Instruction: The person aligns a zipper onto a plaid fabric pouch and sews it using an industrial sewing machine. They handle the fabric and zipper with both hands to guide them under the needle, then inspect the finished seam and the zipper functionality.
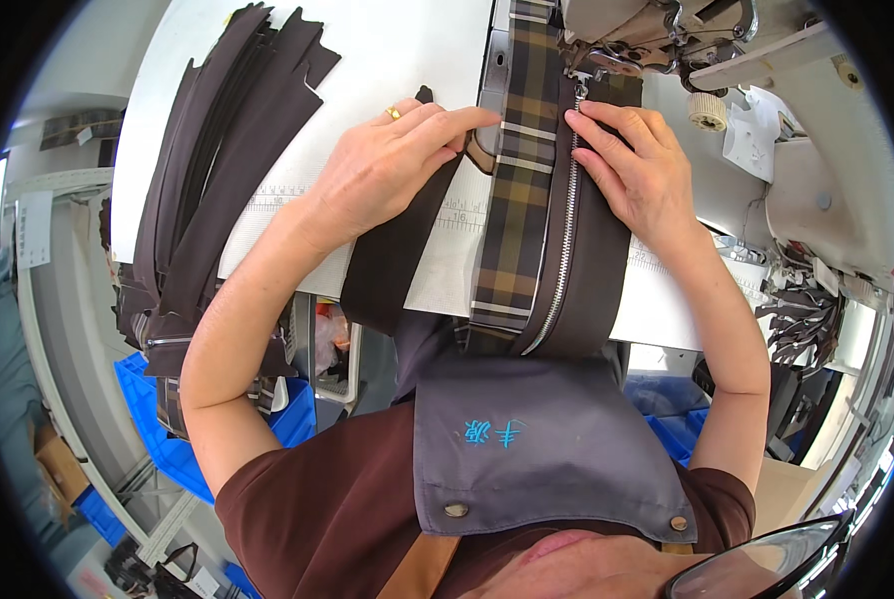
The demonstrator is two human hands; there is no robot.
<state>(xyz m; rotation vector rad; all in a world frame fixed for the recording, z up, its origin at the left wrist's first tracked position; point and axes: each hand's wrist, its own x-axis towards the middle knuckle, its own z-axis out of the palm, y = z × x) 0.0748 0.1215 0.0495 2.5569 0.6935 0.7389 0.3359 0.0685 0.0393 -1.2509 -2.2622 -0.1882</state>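
A long panel of brown-and-olive plaid fabric (522, 210) lies lengthwise on the white table under the sewing machine's head. Along its right side runs a metal zipper (565, 235) on a dark brown fabric strip (589, 290). My right hand (642, 165) rests on that strip, thumb and fingertips spread and touching the zipper near its top end. My left hand (392, 165) is over a loose dark brown strip (392, 260); its index finger reaches out to the plaid's left edge. The thumb stays apart from the fabric, and the other fingers are partly bent.
The sewing machine head (627, 45) stands just beyond my right hand, with a white knob (707, 112) at its side. A stack of dark fabric strips (202, 150) hangs over the table's left edge. Below sits a blue bin (157, 429). Rulers (457, 215) mark the white table (407, 50).
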